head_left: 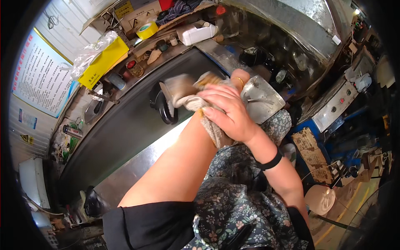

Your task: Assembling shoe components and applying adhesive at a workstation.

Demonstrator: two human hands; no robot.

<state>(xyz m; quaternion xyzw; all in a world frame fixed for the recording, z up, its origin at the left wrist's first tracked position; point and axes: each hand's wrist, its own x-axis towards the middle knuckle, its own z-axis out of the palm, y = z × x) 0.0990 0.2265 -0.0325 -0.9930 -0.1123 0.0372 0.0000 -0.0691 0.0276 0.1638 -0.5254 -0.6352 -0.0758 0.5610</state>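
Observation:
My left forearm reaches across the middle, and its wrist with a thin gold bracelet shows beyond my right hand. Only a small part of my left hand (241, 75) is visible, and its fingers are hidden. My right hand (228, 110), with a black band on the wrist, lies over the left forearm. Its fingers are closed on a bundle of knitted work gloves (189, 96), pale with brownish stains and pressed against the forearm. The far end of the bundle is smeared by motion. Beside it, a black curved handle-like piece (166, 109) rests by the dark belt (125, 121).
A metal scoop-like pan (262, 98) sits right of my hands. Beyond the belt, a ledge holds a yellow box (104, 62), a tape roll (147, 30) and a white plastic jug (196, 33). A control panel (335, 106) with buttons stands at the right, above a white bucket (320, 199).

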